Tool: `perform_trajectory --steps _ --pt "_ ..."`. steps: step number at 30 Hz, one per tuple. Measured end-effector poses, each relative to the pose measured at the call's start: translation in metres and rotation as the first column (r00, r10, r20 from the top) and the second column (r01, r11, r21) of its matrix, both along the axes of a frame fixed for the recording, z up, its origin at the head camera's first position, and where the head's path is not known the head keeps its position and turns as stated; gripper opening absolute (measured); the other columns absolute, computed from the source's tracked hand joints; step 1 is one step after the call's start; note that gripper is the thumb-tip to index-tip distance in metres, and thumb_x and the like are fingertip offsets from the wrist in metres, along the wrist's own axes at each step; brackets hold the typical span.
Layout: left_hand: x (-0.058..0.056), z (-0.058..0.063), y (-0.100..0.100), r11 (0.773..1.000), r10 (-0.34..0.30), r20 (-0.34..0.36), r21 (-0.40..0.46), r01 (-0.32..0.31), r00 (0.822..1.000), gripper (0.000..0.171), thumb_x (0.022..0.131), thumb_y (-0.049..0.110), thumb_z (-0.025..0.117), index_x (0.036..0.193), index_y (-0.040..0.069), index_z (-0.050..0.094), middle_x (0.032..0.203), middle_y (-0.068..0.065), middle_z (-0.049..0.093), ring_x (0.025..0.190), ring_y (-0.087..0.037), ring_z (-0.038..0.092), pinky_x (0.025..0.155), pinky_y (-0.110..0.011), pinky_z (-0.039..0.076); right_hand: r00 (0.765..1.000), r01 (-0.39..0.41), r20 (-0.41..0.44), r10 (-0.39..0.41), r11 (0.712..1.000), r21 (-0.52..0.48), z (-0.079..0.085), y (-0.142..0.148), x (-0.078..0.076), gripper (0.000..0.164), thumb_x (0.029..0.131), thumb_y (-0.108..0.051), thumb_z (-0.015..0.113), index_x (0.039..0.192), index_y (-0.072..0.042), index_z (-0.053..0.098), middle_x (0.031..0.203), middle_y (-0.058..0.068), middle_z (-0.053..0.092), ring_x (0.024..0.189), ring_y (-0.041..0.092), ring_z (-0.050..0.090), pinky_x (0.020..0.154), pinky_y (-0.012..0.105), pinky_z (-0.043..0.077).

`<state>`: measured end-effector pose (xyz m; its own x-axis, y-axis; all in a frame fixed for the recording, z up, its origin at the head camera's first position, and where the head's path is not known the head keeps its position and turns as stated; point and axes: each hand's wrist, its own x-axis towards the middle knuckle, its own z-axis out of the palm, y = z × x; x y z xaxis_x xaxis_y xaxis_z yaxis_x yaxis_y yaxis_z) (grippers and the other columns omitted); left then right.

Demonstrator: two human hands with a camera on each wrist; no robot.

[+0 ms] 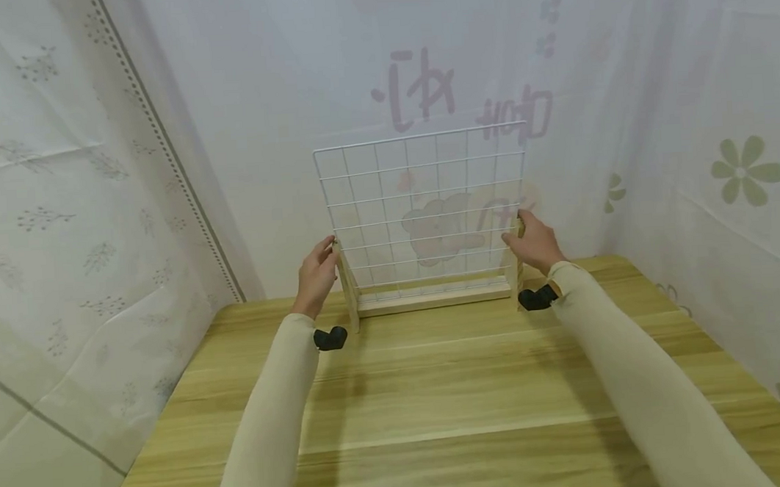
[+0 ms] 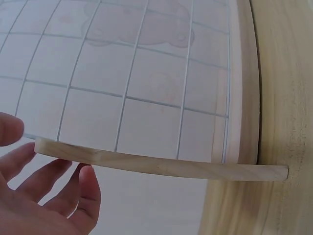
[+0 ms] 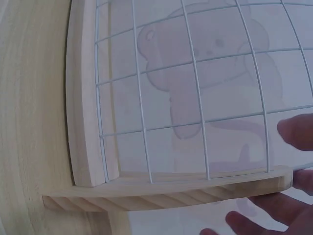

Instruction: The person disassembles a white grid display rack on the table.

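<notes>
A white wire grid panel (image 1: 421, 198) stands upright in a wooden stand, between a left side post (image 1: 348, 290) and a right side post (image 1: 514, 274). A wooden bar (image 1: 433, 300) joins the posts near the tabletop. My left hand (image 1: 315, 278) holds the top end of the left post, its fingers curled on the outer side in the left wrist view and the thumb toward the grid. The right hand (image 1: 537, 243) grips the top of the right post, thumb on the inner side and fingers (image 3: 274, 208) around the outside.
The stand rests near the back edge of a wood-grain table (image 1: 425, 403). Behind it hangs a pale curtain (image 1: 258, 133) printed with lettering and a bear. More printed cloth hangs at the left and right sides. A dark wrist device (image 1: 331, 338) shows at each cuff.
</notes>
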<state>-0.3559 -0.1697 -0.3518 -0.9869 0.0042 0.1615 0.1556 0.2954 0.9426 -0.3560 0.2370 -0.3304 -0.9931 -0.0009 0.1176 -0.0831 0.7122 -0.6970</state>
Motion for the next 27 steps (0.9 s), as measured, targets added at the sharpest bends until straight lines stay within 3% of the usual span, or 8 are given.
perform_trajectory --steps 6,11,15,17,19,23,25,27 --pt "-0.006 0.005 0.004 0.998 -0.05 0.036 0.027 0.049 0.998 0.054 0.109 0.027 0.035 0.16 0.015 0.026 0.166 -0.01 0.028 0.153 -0.029 0.03 0.11 -0.055 0.047 0.999 0.046 -0.005 -0.046 0.999 -0.017 0.0 -0.001 -0.005 0.069 0.105 -0.021 0.044 0.16 0.0 0.01 0.163 0.03 0.023 0.147 0.05 0.026 0.116 0.063 0.034" --pt "-0.01 0.006 0.006 0.998 -0.027 0.071 0.05 0.023 0.997 0.053 0.109 0.024 0.033 0.161 0.016 0.024 0.167 -0.007 0.026 0.152 -0.029 0.03 0.106 -0.052 0.05 0.996 0.085 -0.033 -0.087 0.994 -0.067 -0.007 -0.007 -0.007 0.063 0.105 -0.016 0.042 0.16 -0.002 0.015 0.16 0.03 0.028 0.138 0.05 0.039 0.099 0.056 0.045" --pt "-0.009 0.005 0.006 1.0 -0.012 0.067 0.025 0.011 0.998 0.051 0.11 0.021 0.034 0.16 0.016 0.028 0.166 -0.01 0.028 0.151 -0.03 0.034 0.107 -0.051 0.049 0.985 0.141 -0.095 -0.147 0.988 -0.066 -0.012 -0.012 -0.006 0.058 0.103 -0.012 0.042 0.158 -0.003 0.024 0.137 0.033 0.053 0.095 0.041 0.06 0.077 0.045 0.048" --pt "-0.007 0.006 0.004 1.0 -0.014 0.062 0.003 0.014 0.998 0.05 0.109 0.018 0.036 0.159 0.015 0.029 0.165 -0.012 0.029 0.15 -0.031 0.035 0.108 -0.052 0.048 0.979 0.156 -0.125 -0.163 0.985 -0.068 -0.015 -0.013 -0.007 0.056 0.103 -0.011 0.043 0.156 -0.003 0.027 0.112 0.031 0.062 0.07 0.03 0.055 0.065 0.039 0.045" --pt "-0.005 0.006 0.003 1.0 -0.016 0.059 -0.02 0.017 0.998 0.05 0.109 0.016 0.038 0.158 0.014 0.03 0.165 -0.013 0.031 0.15 -0.032 0.035 0.109 -0.053 0.047 0.977 0.15 -0.144 -0.159 0.986 -0.067 -0.019 -0.011 -0.008 0.054 0.104 -0.011 0.043 0.155 -0.004 0.028 0.099 0.026 0.061 0.062 0.026 0.05 0.061 0.035 0.042" --pt "-0.002 0.006 0.0 0.998 -0.015 0.042 -0.067 0.018 0.999 0.051 0.107 0.014 0.042 0.157 0.014 0.032 0.163 -0.015 0.033 0.149 -0.034 0.037 0.109 -0.053 0.047 0.975 0.134 -0.169 -0.143 0.989 -0.065 -0.023 -0.007 -0.01 0.053 0.104 -0.011 0.044 0.155 -0.005 0.029 0.114 0.029 0.061 0.089 0.039 0.06 0.071 0.045 0.049" --pt "-0.001 0.005 -0.001 0.997 -0.013 0.028 -0.081 0.016 1.0 0.051 0.107 0.012 0.044 0.157 0.013 0.033 0.162 -0.017 0.034 0.148 -0.035 0.039 0.108 -0.054 0.047 0.976 0.13 -0.167 -0.141 0.989 -0.075 -0.024 -0.005 -0.012 0.053 0.105 -0.01 0.044 0.155 -0.007 0.029 0.129 0.031 0.057 0.11 0.046 0.057 0.083 0.054 0.051" --pt "-0.001 0.004 -0.003 0.997 -0.01 0.017 -0.082 0.011 1.0 0.051 0.106 0.011 0.046 0.156 0.012 0.035 0.16 -0.018 0.037 0.146 -0.036 0.041 0.108 -0.054 0.048 0.976 0.132 -0.165 -0.144 0.988 -0.081 -0.026 -0.004 -0.014 0.052 0.105 -0.01 0.045 0.155 -0.008 0.03 0.135 0.031 0.056 0.119 0.048 0.055 0.092 0.059 0.05"
